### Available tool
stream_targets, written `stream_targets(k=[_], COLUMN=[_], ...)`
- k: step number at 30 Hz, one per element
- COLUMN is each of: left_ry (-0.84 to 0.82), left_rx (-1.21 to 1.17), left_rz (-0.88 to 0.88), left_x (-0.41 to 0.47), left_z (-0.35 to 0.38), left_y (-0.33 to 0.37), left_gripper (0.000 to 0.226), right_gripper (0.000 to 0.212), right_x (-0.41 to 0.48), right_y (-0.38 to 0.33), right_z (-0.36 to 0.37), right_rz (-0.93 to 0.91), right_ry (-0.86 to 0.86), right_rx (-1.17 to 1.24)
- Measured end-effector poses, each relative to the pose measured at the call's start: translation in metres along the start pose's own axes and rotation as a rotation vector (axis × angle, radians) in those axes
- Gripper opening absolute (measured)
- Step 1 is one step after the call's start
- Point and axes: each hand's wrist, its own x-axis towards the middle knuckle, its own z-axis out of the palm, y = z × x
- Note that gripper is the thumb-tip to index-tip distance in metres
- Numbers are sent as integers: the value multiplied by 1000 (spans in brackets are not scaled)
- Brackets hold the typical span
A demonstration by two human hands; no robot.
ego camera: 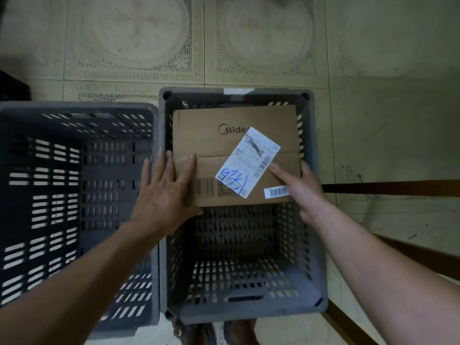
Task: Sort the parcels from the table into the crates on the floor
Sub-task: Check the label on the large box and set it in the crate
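A brown cardboard parcel (pixel 211 143) with a "Midea" print and a white shipping label sits over the far half of the right grey crate (pixel 321 245). My left hand (pixel 164 192) holds its left near corner, fingers straight on top and thumb under the near edge. My right hand (pixel 302 185) holds the right near corner, thumb on top and fingers along the side. The left grey crate (pixel 82 170) stands beside it with nothing inside.
Both crates stand side by side on a pale patterned tile floor (pixel 373 70). A dark wooden bar (pixel 398 188) runs to the right of the right crate, and another wooden edge (pixel 353 329) lies at the lower right. My feet show below the crate.
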Motion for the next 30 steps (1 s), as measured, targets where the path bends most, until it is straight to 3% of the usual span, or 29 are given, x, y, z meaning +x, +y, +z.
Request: stream_targets(k=[11,20,26,30], left_ry=[71,47,-22,-39], left_rx=[88,161,204,104], left_rz=[41,49,56,50], left_x=[36,41,41,35], left_z=[10,2,-3,-12], left_y=[-5,5,14,20], left_gripper=[118,115,115,121], right_gripper=[57,62,59,61], right_x=[28,32,28,22], right_y=[4,-5,-3,-8], right_z=[8,6,14,17], right_rz=[-58,-50,-114,-145], right_ry=[24,33,183,226], right_rx=[46,-42,-157,-220])
